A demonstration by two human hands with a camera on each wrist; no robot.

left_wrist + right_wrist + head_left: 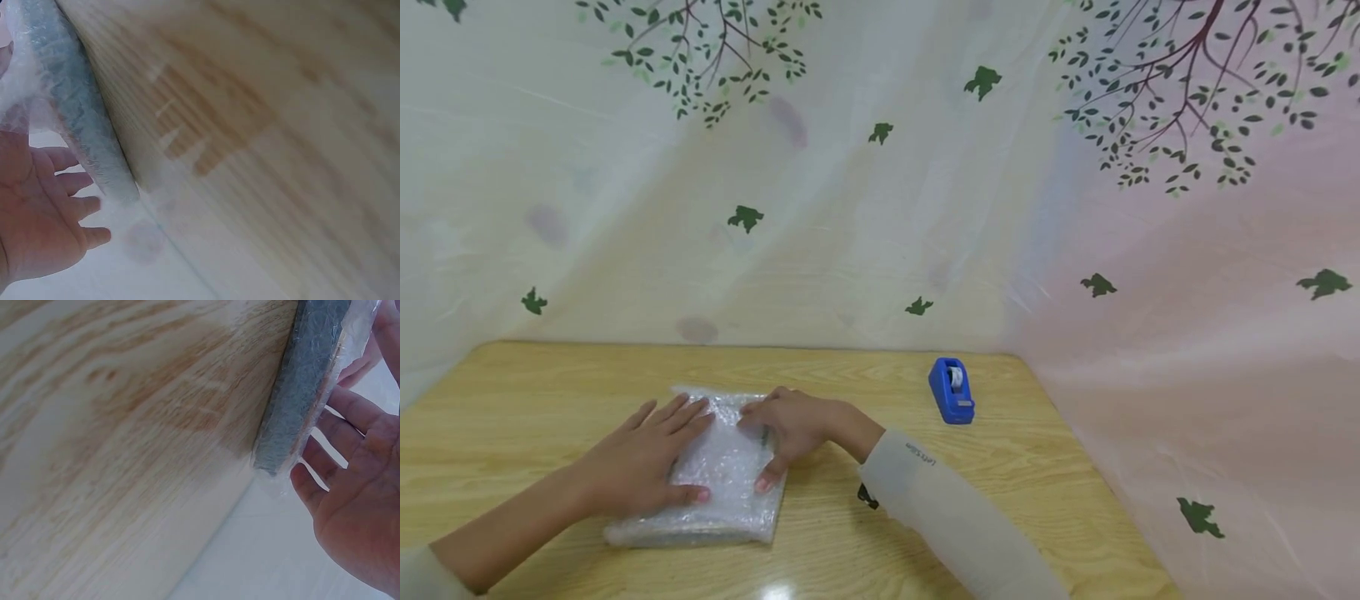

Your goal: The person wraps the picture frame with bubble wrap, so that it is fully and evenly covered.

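Note:
A flat rectangular package in bubble wrap [730,475] lies on the wooden table; what is inside cannot be made out. My left hand [640,462] rests spread on its left part, thumb pointing across the top. On the right side, my right hand [805,425] touches the upper right of the wrap with its fingers, the thumb lower down near the right edge. The left wrist view shows the package's thick side [84,106] beside the left palm [37,219]. In the right wrist view, loosely extended fingers [342,434] touch the wrapped side [297,394].
A blue tape dispenser [951,410] with a roll of tape stands at the back right of the table [850,542]. Behind and to the right hangs a pale curtain [865,233] printed with leaves and branches, meeting the table's edges.

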